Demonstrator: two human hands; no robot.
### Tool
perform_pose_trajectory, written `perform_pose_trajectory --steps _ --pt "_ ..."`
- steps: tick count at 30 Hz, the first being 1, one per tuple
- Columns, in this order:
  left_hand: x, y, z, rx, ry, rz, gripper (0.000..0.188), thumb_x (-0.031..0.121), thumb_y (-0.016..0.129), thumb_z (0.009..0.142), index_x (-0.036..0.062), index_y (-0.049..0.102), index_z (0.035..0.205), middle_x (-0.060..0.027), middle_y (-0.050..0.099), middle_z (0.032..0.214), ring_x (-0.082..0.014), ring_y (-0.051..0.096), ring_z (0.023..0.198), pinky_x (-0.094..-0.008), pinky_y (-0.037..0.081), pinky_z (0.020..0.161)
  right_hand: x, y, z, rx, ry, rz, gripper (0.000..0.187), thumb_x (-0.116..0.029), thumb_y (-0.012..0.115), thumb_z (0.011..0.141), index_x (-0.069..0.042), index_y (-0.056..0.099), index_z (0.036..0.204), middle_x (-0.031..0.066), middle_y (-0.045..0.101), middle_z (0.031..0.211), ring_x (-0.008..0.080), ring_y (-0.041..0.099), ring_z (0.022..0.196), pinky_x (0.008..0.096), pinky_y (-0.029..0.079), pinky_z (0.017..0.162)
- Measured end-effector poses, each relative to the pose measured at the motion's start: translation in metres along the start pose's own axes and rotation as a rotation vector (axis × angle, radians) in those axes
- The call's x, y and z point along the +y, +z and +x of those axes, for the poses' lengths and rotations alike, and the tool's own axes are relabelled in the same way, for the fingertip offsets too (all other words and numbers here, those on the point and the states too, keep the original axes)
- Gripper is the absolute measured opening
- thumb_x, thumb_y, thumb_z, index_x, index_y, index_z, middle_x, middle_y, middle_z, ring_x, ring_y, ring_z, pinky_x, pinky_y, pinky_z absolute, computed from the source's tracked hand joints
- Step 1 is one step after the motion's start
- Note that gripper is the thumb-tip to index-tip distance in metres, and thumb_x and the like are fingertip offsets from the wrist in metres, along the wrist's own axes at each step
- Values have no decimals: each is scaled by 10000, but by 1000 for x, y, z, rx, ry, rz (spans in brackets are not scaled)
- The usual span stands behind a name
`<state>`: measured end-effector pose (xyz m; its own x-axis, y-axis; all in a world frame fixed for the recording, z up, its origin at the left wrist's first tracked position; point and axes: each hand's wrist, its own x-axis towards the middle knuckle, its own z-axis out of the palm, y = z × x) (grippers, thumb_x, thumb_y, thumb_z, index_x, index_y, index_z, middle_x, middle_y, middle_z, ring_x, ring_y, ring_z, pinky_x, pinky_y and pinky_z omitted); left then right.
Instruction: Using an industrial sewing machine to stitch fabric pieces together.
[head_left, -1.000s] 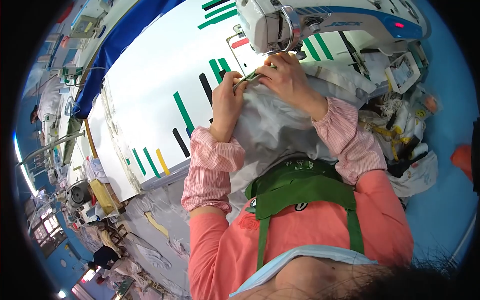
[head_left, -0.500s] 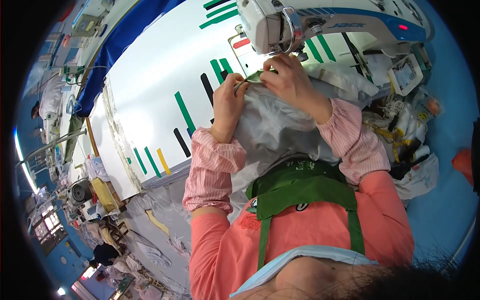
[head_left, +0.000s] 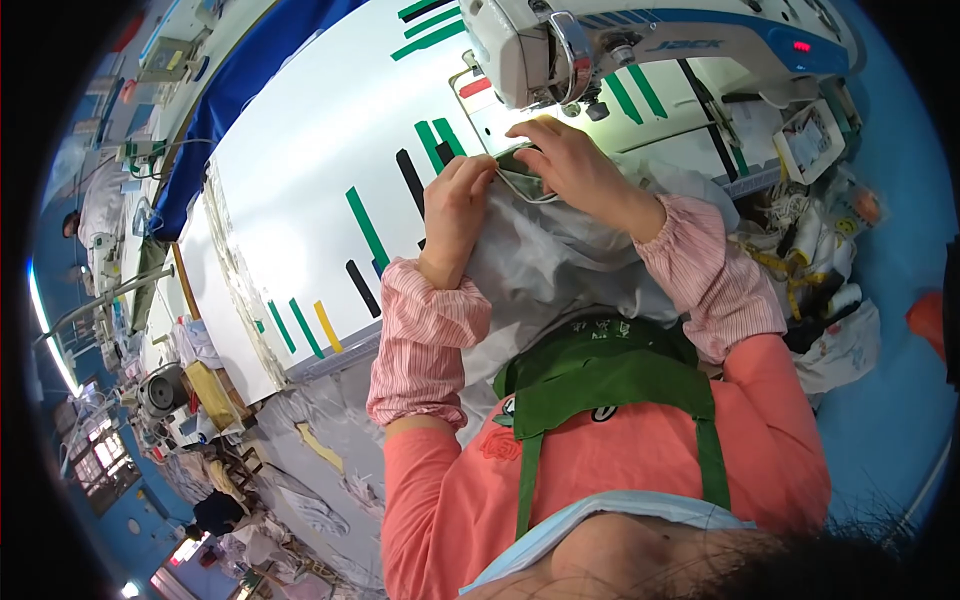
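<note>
In my left hand (head_left: 458, 205), the thumb and fingertips are pinched closed on the edge of a grey and green fabric piece (head_left: 560, 235). A thin pale edge or cord (head_left: 527, 193) loops from those fingertips toward the right. My right hand (head_left: 580, 172) lies over the fabric's green part with its fingers apart. Some of its fingertips are hidden behind the hand, so how firmly they touch the cloth is unclear. Just beyond both hands stands the sewing machine head (head_left: 520, 60), its lamp lighting the plate. The cloth drapes down from the table toward my green apron (head_left: 610, 385).
Green, black and yellow strips (head_left: 367, 227) mark the white tabletop (head_left: 300, 200). On the right sit a white box (head_left: 808, 142) of small parts and a heap of thread spools (head_left: 808, 240). A blue cloth (head_left: 205, 135) edges the table's far left; other workstations lie beyond.
My right fingers have loosened from the pinched fabric and spread apart. The fabric edge has sagged open toward me, showing a pale loop. My left hand keeps its pinch almost in place.
</note>
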<state>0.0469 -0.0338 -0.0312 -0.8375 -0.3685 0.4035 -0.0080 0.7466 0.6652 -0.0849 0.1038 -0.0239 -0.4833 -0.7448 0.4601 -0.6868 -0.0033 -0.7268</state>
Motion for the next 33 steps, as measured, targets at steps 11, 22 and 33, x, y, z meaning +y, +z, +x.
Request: perform_pose_trajectory --steps 11,22,33 --pt "8 -2 2 -76 94 -14 249 -59 610 790 83 662 988 -101 630 842 -295 647 709 -357 513 603 -3 -16 13 -306 435 247 159 -153 611 907 -3 663 907 67 621 632 119 583 466 261 434 477" --pt "7 21 19 -180 227 373 144 59 603 827 89 632 965 -89 571 818 -288 629 658 -386 508 560 41 -19 9 -101 125 -231 164 -174 646 820 -12 638 793 181 637 691 349 638 657 412 505 611" --pt "-6 29 40 -171 218 440 171 128 618 825 112 642 994 -71 623 929 -271 659 712 -379 530 605 50 -24 26 -91 321 -95 298 -258 685 787 37 643 781 222 648 751 404 637 746 445 514 657"
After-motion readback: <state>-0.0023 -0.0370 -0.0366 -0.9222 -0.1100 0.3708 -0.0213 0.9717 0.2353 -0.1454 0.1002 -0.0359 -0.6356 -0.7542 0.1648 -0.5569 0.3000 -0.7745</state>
